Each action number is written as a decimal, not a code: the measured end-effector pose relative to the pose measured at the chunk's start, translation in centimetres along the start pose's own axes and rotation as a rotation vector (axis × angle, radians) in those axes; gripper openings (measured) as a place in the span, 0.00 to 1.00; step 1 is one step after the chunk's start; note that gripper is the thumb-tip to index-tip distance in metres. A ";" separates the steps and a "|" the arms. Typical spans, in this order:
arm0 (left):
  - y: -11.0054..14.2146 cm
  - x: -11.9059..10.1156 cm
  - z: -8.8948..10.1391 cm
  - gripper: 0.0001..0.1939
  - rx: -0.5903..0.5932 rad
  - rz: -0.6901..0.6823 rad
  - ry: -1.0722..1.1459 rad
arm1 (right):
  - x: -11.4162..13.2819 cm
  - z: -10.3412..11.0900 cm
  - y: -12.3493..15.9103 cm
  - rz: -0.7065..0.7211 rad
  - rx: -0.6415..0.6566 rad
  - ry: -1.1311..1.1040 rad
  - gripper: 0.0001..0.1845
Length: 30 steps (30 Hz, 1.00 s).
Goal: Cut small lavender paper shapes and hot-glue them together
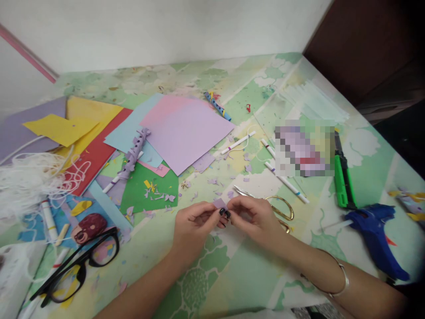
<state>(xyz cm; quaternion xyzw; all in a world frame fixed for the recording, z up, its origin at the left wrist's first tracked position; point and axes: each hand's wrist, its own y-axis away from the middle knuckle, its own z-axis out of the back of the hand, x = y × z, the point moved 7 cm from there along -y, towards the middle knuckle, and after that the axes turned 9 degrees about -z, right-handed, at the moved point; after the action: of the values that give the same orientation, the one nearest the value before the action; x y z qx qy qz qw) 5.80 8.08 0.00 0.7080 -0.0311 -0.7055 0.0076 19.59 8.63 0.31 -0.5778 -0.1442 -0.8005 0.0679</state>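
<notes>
A small piece of purple paper (219, 203) is pinched between the fingertips of my two hands, low over the middle of the table. My left hand (197, 223) has its thumb and fingers closed on the near side of the piece. From the right, my right hand (254, 217) grips it as well, the fingertips of both hands meeting. Part of the piece is hidden behind the fingers. Gold-handled scissors (282, 208) lie just behind my right hand, their blades pointing left. Purple paper scraps (214, 180) are scattered beyond the hands.
At the back lie a lilac sheet (189, 133) and a purple decorated tube (134, 153). White yarn (43, 177) and black glasses (83, 266) are on the left. To the right sit markers (287, 181), a green cutter (344, 181) and a blue glue gun (375, 239).
</notes>
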 end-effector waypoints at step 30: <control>0.2 1.8 -0.2 0.05 0.053 0.277 0.122 | 1.6 1.2 0.5 0.245 -0.169 0.267 0.08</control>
<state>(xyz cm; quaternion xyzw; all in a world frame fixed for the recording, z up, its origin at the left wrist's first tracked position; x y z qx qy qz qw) 5.99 7.80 -1.83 0.7383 -0.1464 -0.6525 0.0880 20.30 8.61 2.20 -0.4832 0.0054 -0.8651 0.1346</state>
